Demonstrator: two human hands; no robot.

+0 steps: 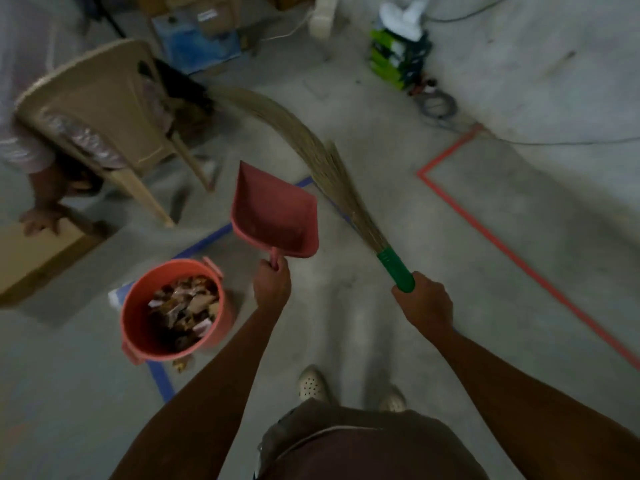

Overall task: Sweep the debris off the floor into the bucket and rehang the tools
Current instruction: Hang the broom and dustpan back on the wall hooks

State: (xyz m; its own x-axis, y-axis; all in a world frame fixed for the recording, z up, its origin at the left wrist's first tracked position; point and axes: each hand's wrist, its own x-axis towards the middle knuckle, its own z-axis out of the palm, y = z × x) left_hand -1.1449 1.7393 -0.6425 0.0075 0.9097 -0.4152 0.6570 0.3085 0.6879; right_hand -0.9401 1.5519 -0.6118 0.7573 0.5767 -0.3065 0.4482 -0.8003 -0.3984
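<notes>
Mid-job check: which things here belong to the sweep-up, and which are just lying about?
Job:
dustpan, held by left hand
broom, held by right hand
bucket with debris
scrap beside the bucket

Lying about:
plastic chair
cardboard box
green stack
cable coil

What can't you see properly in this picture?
All in the head view:
Dustpan handle: mostly hidden inside the grip of the left hand.
Bottom of the bucket: buried under the debris.
Tip of the broom: blurred, near the chair.
Other person at left: cut off by the picture's edge.
Where the tools hang: outside the picture.
</notes>
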